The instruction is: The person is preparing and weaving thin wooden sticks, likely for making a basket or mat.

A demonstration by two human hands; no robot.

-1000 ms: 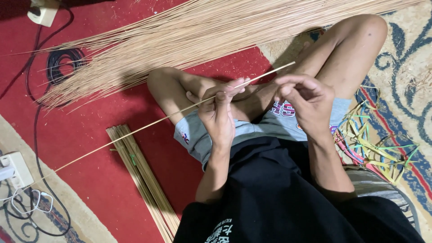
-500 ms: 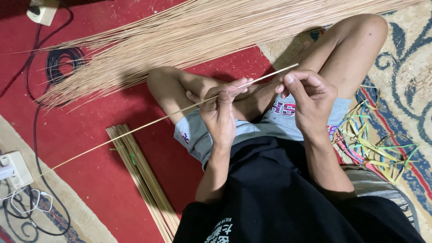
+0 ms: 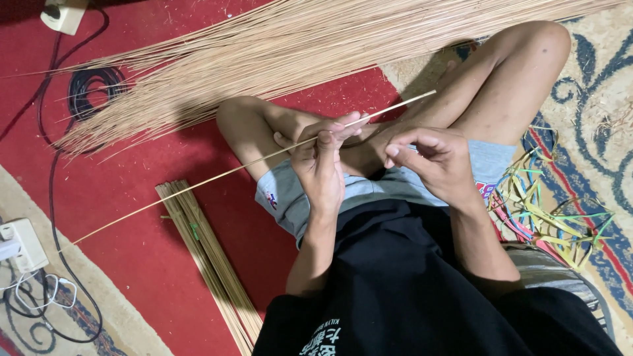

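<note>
Seated cross-legged on a red carpet (image 3: 132, 191), I am pinching a long thin stick (image 3: 217, 175) between the thumb and fingertips of my left hand (image 3: 323, 158), held above my crossed legs. The stick is slanting from low at my left, near a white power strip (image 3: 23, 245), up past my fingers to a tip over my right knee. My right hand (image 3: 432, 161) is hovering just beside the left, fingers curled and drawn together, off the stick and closed on nothing I can make out. A broad sheaf of pale sticks (image 3: 277, 53) is fanning across the carpet beyond my knees. A tied bundle of darker sticks (image 3: 208, 257) is lying at my left. Black cable (image 3: 89, 89) is coiling by the sheaf. Coloured plastic strips (image 3: 547, 217) are tangling on the patterned blue-and-cream rug (image 3: 593, 112) at my right.
</note>
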